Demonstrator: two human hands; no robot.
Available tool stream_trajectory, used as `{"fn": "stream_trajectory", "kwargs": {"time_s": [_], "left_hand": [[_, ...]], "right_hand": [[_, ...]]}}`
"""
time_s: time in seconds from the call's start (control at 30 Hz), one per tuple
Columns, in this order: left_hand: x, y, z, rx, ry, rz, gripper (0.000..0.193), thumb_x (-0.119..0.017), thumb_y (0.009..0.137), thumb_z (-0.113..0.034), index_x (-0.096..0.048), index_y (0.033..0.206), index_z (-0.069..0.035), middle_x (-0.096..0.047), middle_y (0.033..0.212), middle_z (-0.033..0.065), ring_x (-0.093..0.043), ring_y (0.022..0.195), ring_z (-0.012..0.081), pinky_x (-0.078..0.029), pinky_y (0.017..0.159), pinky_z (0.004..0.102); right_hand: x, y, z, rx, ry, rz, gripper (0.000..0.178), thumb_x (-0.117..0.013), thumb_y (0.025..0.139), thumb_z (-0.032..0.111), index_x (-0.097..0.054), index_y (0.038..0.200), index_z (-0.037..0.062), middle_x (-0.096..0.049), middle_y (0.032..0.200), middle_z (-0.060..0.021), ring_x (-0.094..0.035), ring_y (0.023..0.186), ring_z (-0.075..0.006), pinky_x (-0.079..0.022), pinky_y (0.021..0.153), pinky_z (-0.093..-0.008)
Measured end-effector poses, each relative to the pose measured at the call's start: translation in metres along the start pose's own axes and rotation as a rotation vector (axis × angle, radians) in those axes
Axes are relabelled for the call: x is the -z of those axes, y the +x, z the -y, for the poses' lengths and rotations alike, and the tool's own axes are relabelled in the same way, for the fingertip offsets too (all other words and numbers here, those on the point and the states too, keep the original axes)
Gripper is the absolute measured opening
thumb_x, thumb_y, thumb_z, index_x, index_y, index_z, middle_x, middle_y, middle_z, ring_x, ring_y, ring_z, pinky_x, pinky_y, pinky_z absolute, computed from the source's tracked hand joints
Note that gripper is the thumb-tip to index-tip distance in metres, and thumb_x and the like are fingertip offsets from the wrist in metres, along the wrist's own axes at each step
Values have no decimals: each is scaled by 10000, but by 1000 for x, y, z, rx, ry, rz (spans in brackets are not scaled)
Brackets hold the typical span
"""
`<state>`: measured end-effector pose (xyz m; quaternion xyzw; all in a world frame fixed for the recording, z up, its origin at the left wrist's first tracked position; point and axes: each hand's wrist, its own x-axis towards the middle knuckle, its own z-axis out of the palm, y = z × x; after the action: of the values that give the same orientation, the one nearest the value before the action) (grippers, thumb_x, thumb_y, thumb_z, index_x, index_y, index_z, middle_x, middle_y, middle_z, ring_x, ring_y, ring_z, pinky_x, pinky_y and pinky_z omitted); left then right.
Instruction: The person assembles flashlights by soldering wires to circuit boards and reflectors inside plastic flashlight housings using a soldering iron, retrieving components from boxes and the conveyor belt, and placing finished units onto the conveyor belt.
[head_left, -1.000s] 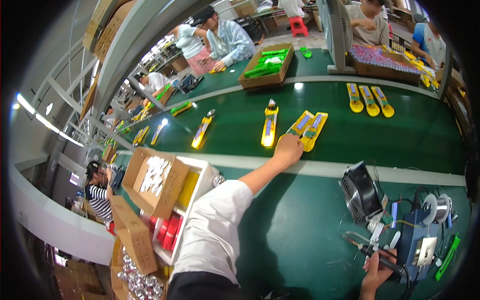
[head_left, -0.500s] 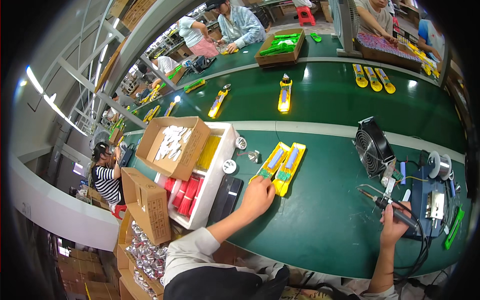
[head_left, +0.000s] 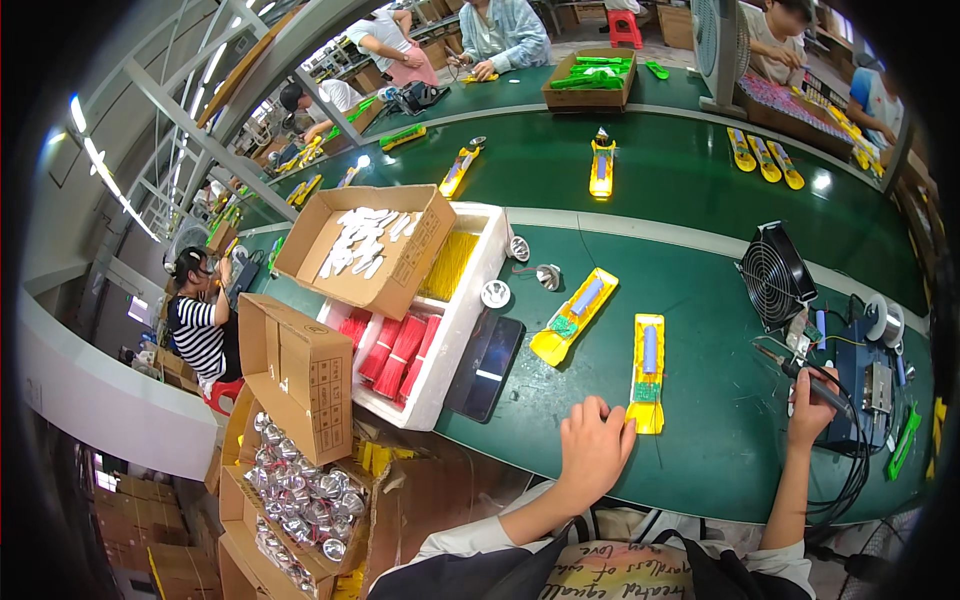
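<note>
My left hand (head_left: pixel 595 448) is closed, its fingertips at the near left corner of a yellow flashlight shell (head_left: pixel 646 418). In this shell lie a blue battery cell (head_left: pixel 650 348) and a small green circuit board (head_left: pixel 647 392). A second yellow shell (head_left: pixel 546 347), with the same kind of parts, lies tilted to the left of it, apart from my hand. At the right, my right hand (head_left: pixel 808 410) grips a soldering iron (head_left: pixel 824 394), its tip pointing up and left, by a solder stand. Whatever lies under my left fingers is hidden.
Left stand a white foam box (head_left: pixel 425 385) of red and yellow wires, an open carton (head_left: pixel 420 265) of white pieces, and a black phone (head_left: pixel 484 365). Right are a black fan (head_left: pixel 775 275), a solder spool (head_left: pixel 883 325) and a blue soldering station (head_left: pixel 845 360). Beyond runs a green conveyor (head_left: pixel 520 160) with shells.
One yellow shell, previously beside the other, now lies nearer me and straighter, with my left hand at its near end. My right hand still holds the iron. The whole view has shifted.
</note>
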<state>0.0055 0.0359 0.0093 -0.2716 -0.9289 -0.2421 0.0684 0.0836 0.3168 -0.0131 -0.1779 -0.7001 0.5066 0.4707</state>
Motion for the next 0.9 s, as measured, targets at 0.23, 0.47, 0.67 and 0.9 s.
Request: {"fn": "stream_trajectory", "kwargs": {"time_s": [0.23,0.47,0.67,0.9], "left_hand": [[67,39,84,186,-163,-326,109,-560,761,-116,-530,768,-12,-519,635,136,-519,567,287,-412,518,349],[44,75,157,282,324,-252,146,-542,754,-148,-518,792,-10,-568,644,197,-572,632,361,-459,579,433],[37,90,159,286,309,-287,89,-554,727,-95,-551,727,-5,-571,668,187,-560,644,354,-444,603,418],[90,44,112,215,180,-443,81,-589,696,-84,-563,711,-8,-518,658,142,-531,609,295,-423,559,362]], "right_hand": [[9,1,-4,-41,-19,-33,119,-553,782,47,-473,861,9,-476,626,-26,-434,474,-51,-336,421,-166],[1,-1,0,-1,-33,4,111,-555,780,41,-475,848,6,-467,637,-21,-438,480,-52,-340,416,-169],[2,-2,-2,-54,-48,0,92,-545,784,38,-475,836,6,-449,662,-18,-427,485,-45,-333,424,-167],[12,-7,-5,-95,-40,-27,101,-548,788,52,-475,845,14,-452,644,-13,-409,472,-39,-312,428,-158]]}}
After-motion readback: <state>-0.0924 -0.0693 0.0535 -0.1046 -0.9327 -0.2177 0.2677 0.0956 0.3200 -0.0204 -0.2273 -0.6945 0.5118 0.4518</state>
